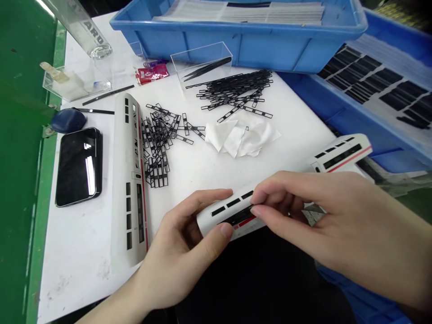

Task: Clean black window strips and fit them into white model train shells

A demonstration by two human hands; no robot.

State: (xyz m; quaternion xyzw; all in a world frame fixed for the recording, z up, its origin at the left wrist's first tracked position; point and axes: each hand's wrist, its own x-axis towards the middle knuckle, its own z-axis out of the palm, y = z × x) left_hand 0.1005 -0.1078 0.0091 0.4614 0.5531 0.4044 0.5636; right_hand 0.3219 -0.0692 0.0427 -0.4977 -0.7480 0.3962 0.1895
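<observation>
My left hand [184,252] grips the near end of a white model train car shell [209,218] with a red stripe and dark window openings. The thumb presses on its side, and the fingers go round behind it. My right hand [327,220] has thumb and forefinger pinched on a black window strip [241,216] at the shell's side. Most of that strip lies along the window band. The shell slants up to the right, partly hidden behind my right hand. A second white train car shell [126,189] stands on the table to the left.
Black window frames [157,148] and black strips [236,92] lie in piles beyond a white cloth [239,135]. Tweezers [209,69] rest by a clear box. Blue bins [270,47] stand behind and right; a black phone-like device [79,166] lies left.
</observation>
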